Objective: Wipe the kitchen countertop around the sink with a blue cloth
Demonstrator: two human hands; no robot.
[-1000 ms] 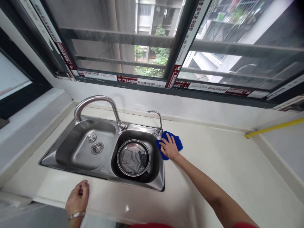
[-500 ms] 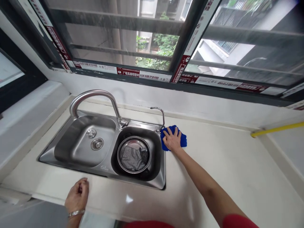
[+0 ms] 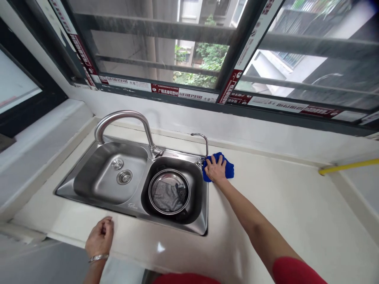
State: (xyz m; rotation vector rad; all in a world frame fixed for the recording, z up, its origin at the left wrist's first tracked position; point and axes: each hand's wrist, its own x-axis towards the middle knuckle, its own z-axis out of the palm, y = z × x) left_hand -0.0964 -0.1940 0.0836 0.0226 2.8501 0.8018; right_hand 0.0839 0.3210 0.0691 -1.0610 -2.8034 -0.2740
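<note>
1. Blue microfibre cloth (image 3: pixel 228 170) lies flat on the desk (image 3: pixel 266 213), just right of the stainless double sink (image 3: pixel 66 192), at its back corner.
2. The right hand (image 3: pixel 215 169) presses down on the cloth, palm flat and fingers spread, pinching nothing. Its red sleeve (image 3: pixel 291 273) shows at the lower edge of the view.
3. The left hand (image 3: pixel 100 238), with a metal bangle (image 3: pixel 98 258) on its wrist, sits in front of the sink at the desk's front part, fingers loosely curled. Nothing shows in its grip.
4. Inside the sink's right basin stands a round steel strainer (image 3: pixel 170 180) with a grey cloth (image 3: pixel 166 196) in it.
5. The sink's left basin holds only its drain (image 3: pixel 124 177).
6. Behind the sink rise a curved steel faucet (image 3: pixel 124 116) and a smaller spout (image 3: pixel 204 142).
7. Right of the sink, along the wall, runs a yellow rod (image 3: pixel 349 166).
</note>
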